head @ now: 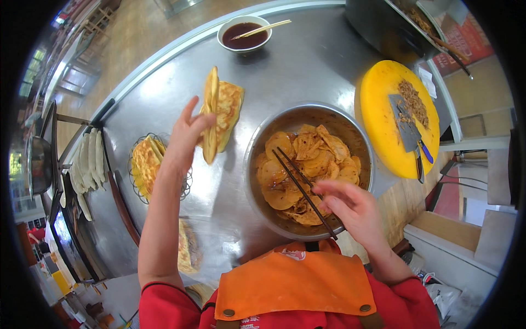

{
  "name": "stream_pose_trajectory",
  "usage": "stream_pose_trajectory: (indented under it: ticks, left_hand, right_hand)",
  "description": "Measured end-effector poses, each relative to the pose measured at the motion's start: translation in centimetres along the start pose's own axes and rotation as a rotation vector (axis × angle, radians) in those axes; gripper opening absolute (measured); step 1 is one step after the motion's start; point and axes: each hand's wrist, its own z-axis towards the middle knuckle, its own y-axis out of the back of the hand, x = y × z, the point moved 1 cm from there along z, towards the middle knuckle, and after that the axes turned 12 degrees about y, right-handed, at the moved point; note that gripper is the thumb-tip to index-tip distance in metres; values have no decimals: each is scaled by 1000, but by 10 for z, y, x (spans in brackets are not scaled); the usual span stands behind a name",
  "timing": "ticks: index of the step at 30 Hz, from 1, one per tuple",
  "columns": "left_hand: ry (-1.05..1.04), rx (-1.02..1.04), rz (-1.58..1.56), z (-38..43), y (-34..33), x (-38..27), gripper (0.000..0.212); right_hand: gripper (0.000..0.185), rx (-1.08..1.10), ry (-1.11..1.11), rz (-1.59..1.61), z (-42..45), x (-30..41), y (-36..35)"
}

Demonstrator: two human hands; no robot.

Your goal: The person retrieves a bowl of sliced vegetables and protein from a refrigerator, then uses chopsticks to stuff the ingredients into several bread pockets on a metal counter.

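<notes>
My left hand (188,137), fingers apart, is beside a folded flatbread (211,117) standing on its edge. The thumb overlaps its side and does not look closed on it. Against it rests another browned flatbread (230,109), lying flat. My right hand (351,209) hovers over the near rim of a steel bowl (252,197), fingers loosely curled and apart. Dark chopsticks (298,183) lean across that rim, next to my fingertips; one passes partly under them. Sauced, thin round slices (316,162), possibly potato, fill the bowl.
A wire rack (187,187) holds flatbread at left; another flatbread (190,251) lies near me. Pale dough strips (88,158) hang farther left. A white bowl (244,50) holds dark sauce. At right, a cleaver (402,123) and blue-handled knife (426,152) lie on a yellow cutting board (376,135).
</notes>
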Motion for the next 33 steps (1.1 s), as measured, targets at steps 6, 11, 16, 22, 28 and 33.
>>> stream_pose_trajectory:
  ticks: [6,11,16,22,28,33]
  left_hand:
    - [-136,178,-110,-74,-14,21,92]
    - [-144,150,-132,-95,-19,56,89]
    - [-78,222,-261,-107,-19,77,90]
    - [-54,227,-271,-117,-27,94,94]
    - [-46,223,-271,-117,-42,115,96]
    - [-103,84,-78,-111,-60,120,98]
  right_hand:
    - [50,101,209,80,83,-4,-78]
    - [51,199,120,193,77,-8,-107]
    - [45,197,151,45,62,-17,-109]
    - [33,269,280,-553,52,-8,-106]
    - [35,358,282,-515,49,-18,-96]
    - [36,398,283,-467,46,-17,-97]
